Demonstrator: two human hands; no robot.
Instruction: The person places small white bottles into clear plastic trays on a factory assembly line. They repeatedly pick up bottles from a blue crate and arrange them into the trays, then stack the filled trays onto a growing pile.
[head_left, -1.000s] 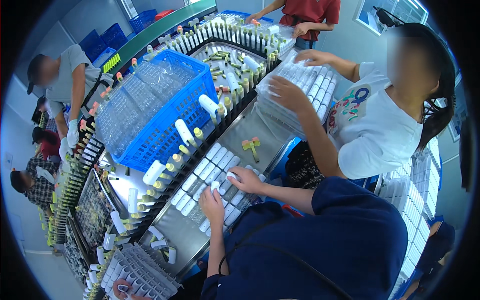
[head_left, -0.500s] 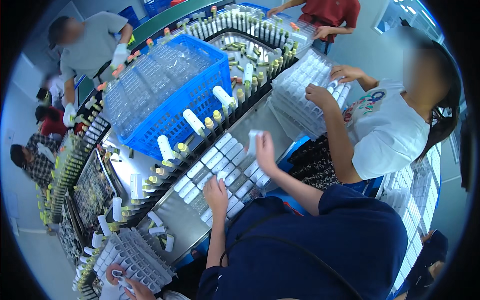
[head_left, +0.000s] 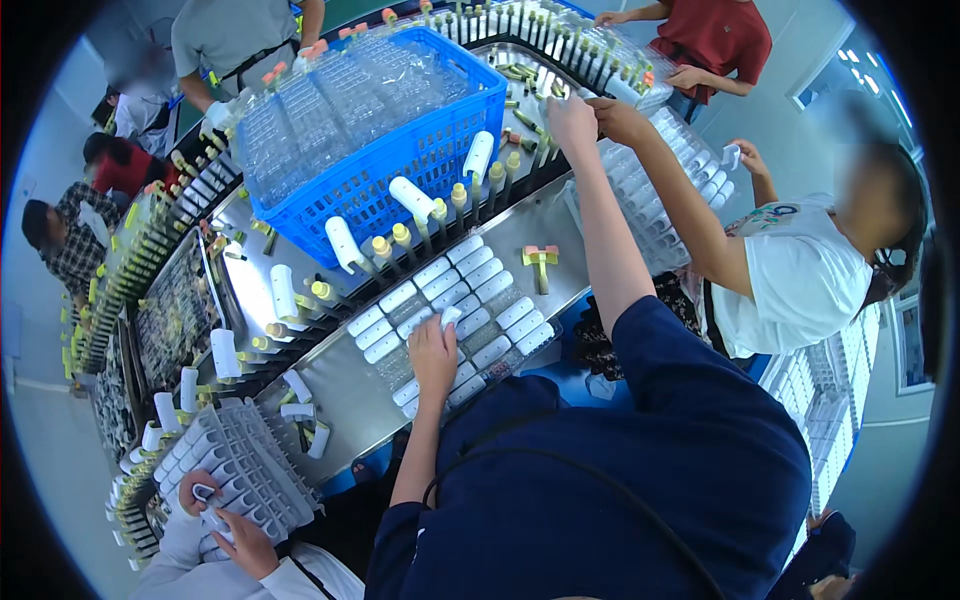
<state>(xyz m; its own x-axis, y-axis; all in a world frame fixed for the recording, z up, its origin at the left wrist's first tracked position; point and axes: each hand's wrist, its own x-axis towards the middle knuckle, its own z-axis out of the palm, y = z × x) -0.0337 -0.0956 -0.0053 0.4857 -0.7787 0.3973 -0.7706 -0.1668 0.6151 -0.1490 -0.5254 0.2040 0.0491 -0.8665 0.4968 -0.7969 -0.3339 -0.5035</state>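
My left hand (head_left: pixel 433 360) is closed over a clear tray (head_left: pixel 388 376), with a small crumpled white cloth (head_left: pixel 451 316) showing at its fingertips. White rounded plastic covers (head_left: pixel 480 274) lie in rows in that tray, and some of its slots hold none. My right arm is stretched to the far right, where my right hand (head_left: pixel 573 128) is closed near the row of pegs beside a co-worker's hand (head_left: pixel 617 122). What my right fingers hold is hidden. Right of the tray lies a yellow-green T-shaped holder (head_left: pixel 541 262) with pinkish ends.
A blue crate (head_left: pixel 400 165) of clear trays stands behind the pegs, several of which carry white covers (head_left: pixel 345 243). Loose covers (head_left: pixel 297 410) lie at left on the metal table (head_left: pixel 345 420). Co-workers handle stacked trays (head_left: pixel 225 465) at lower left and more trays (head_left: pixel 660 190) at right.
My right hand has moved from beside the tray to the far pegs, and the white cover it held is out of sight. The T-shaped holder now shows on the table. My left hand stays over the tray.
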